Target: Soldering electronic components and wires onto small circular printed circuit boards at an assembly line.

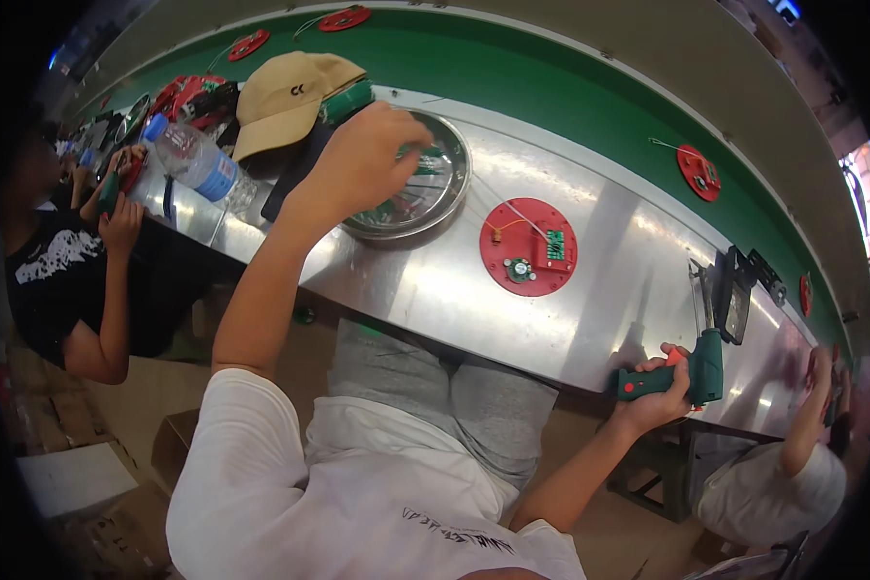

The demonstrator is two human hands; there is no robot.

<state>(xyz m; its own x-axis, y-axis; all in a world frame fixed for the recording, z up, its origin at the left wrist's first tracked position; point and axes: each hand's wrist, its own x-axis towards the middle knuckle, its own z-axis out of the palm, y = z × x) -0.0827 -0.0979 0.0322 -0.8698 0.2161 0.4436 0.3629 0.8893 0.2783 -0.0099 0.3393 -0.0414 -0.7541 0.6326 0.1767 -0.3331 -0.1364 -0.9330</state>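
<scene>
My left hand (365, 155) hangs over a round metal bowl (406, 232), its fingers curled together. Whatever they might be pinching is hidden or too small to name. Inside the bowl lie small green parts (425, 166), partly covered by the hand. In my right hand (655, 404), near the front edge of the bench, is a green soldering gun (709, 367) with a red trigger, its tip pointing toward the back. Between my hands a red round plate (503, 222) lies flat, carrying a small green circuit board (556, 246), a round component (519, 271) and thin wires.
Left of the bowl are a beige cap (280, 101) and a plastic bottle (198, 159). A black holder (735, 295) stands behind the soldering gun. More red plates (698, 174) sit on the green strip along the back. Co-workers (77, 280) sit at both sides.
</scene>
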